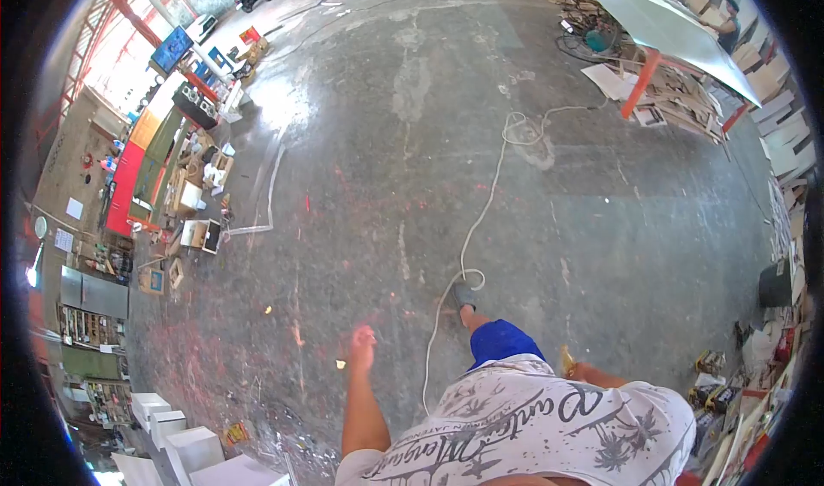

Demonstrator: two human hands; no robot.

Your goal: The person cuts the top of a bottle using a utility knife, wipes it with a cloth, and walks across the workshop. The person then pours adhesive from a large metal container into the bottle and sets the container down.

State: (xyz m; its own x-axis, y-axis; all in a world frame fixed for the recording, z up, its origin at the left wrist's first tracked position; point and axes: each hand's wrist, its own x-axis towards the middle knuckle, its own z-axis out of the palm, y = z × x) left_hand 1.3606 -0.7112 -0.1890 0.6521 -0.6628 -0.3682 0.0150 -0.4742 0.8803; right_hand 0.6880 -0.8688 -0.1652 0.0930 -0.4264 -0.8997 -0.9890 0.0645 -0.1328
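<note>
My left hand [364,340] is held out over the concrete floor [386,254], blurred, so its fingers are hard to read. Nothing I can make out is in it. At my right side, my right hand [582,372] is closed around a small yellow-brown object [567,360]; its kind is too small to tell, and the fingers partly cover it. A pale cable [470,239] runs along the floor in loops, passing close beside my foot [464,295] and between my two hands.
Cluttered workbenches and a red panel [125,187] line the left. White boxes [190,450] stand at the lower left. A large white sheet [678,27] rests on orange legs at upper right, over scrap wood, with a person [729,27] behind. A black bin [775,284] is at right.
</note>
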